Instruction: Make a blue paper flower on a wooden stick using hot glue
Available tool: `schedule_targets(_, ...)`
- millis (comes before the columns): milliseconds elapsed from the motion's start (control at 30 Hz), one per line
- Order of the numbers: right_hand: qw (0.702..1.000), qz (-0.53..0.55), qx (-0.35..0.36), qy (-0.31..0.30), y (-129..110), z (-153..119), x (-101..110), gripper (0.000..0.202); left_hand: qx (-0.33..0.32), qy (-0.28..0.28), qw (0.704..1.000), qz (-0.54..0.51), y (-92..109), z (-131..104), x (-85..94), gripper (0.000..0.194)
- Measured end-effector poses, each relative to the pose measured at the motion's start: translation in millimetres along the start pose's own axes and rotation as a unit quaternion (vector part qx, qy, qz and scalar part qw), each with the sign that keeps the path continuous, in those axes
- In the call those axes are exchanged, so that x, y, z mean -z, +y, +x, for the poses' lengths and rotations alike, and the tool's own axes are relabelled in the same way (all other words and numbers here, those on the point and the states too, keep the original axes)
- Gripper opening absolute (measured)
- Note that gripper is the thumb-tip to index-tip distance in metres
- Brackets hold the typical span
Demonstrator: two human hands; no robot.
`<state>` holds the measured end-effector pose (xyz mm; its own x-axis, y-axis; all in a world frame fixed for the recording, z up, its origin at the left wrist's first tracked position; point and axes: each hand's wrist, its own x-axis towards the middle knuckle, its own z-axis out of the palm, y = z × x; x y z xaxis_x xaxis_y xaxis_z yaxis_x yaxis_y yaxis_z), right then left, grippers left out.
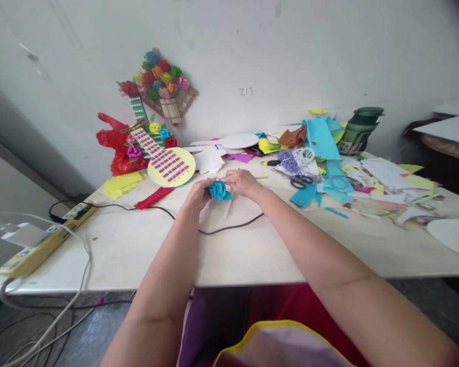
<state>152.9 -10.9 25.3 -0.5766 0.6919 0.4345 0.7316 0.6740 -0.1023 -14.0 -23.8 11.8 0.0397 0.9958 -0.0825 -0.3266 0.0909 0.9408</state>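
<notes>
A blue crepe-paper flower (219, 190) is held above the white table (252, 255), between my two hands. My left hand (201, 193) is closed round its left side. Close against its right side is my right hand (243, 183), with the fingers pinched together; what they grip, if anything, is too small to make out. A thin pale stick (260, 178) shows just right of my right hand. Below the flower, a whitish strip (228, 206) points down toward the table. A black cord (229, 230) runs across the table beneath my hands.
A yellow power strip (49, 239) lies at the left edge. A yellow disc with purple strips (172, 167) leans near a red bag (117, 148). Scissors (301, 181), white string (303, 157), blue crepe paper (321, 137), a green bottle (360, 131) and paper scraps (390, 173) are at right.
</notes>
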Motion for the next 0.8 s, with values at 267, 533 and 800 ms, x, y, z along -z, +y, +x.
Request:
schedule_targets(267, 0.999, -0.027, 0.026, 0.001, -2, -2, 3, 0.035, -0.03, -0.033, 0.999, 0.028, -8, 8, 11.0, 0.013)
schedule_targets(533, 1.0, -0.006, 0.014, 0.007, -2, -3, 1, 0.035, -0.035, -0.018, 0.998, 0.057, -4, 5, 8.3, 0.016)
schedule_targets(800, 0.972, 0.232, -0.047, 0.019, 10, 1, -9, 0.038, -0.058, -0.005, 0.995, 0.081, -3, 0, 2.7, 0.017)
